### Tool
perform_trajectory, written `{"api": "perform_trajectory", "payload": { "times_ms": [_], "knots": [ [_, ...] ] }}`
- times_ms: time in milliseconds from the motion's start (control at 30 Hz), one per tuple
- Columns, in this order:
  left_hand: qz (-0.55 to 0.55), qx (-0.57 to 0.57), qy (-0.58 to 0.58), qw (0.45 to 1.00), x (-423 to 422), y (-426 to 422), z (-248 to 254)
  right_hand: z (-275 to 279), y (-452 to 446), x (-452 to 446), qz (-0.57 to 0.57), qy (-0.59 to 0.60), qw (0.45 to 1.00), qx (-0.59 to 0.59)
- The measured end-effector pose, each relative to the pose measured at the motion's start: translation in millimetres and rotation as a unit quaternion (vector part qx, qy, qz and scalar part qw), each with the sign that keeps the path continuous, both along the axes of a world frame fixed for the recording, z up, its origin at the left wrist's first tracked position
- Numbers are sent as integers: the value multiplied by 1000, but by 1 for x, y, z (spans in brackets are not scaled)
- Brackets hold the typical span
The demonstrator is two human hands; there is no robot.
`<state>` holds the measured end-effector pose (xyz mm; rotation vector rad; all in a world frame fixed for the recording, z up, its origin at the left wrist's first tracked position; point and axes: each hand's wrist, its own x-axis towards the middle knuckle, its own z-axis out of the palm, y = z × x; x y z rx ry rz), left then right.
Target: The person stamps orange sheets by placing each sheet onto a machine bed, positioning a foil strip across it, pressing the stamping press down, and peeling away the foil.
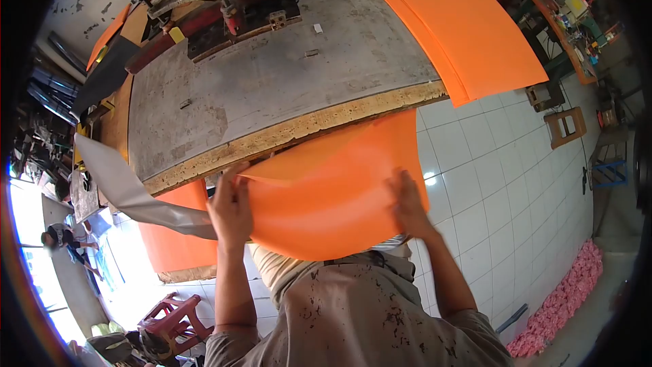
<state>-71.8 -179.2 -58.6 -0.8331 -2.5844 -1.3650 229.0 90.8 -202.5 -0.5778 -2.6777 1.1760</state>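
Note:
A large, flexible orange sheet [326,204] sags in a curve before my body, below the front edge of the worktable. My left hand [231,209] is closed at its left edge, fingers bent upward. At the opposite edge, my right hand [409,205] grips the sheet, its fingers somewhat blurred by motion. A long grey strip of sheet material [136,197] curves up from behind my left wrist toward the table's left corner. Whether my left hand also pinches this strip is hidden.
The worktable [244,95] has a grey metal top and red-framed machine [231,20]. Stacked orange sheets [468,34] overhang its right end; more orange material [180,231] hangs lower left. A red stool [178,323] stands behind left, a person [68,238] farther left, pink bundles [564,299] at right.

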Motion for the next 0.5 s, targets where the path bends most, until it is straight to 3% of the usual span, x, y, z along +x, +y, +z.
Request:
{"api": "perform_trajectory", "payload": {
  "times_ms": [33,67,100,133,200,233,300,367,467,500],
  "knots": [
    [13,44,-10,999,-4,-4,-2,-29,27,23,-70,20,995,-64],
    [26,91,-17,995,-10,-7,-2,-57,50,61,-86,-177,974,-114],
    [28,58,-13,998,-16,-10,3,-67,68,86,-2,-397,916,-56],
    [30,24,-10,999,-18,-16,12,-63,75,93,81,-595,800,3],
    [54,8,-32,998,-17,-19,9,-48,85,80,-154,-364,919,14],
    [48,12,-35,998,-14,-20,9,-27,78,68,-264,-234,936,13],
    [36,26,-34,998,-13,-15,10,29,49,7,-253,78,960,95],
    [30,18,-40,999,-13,-15,13,38,16,-23,-76,177,973,126],
    [22,-1,-34,999,-14,-18,16,-15,10,-21,-28,135,987,86],
    [24,-6,-29,999,-15,-19,16,-38,17,-9,-82,74,989,-95]
  ]
}}
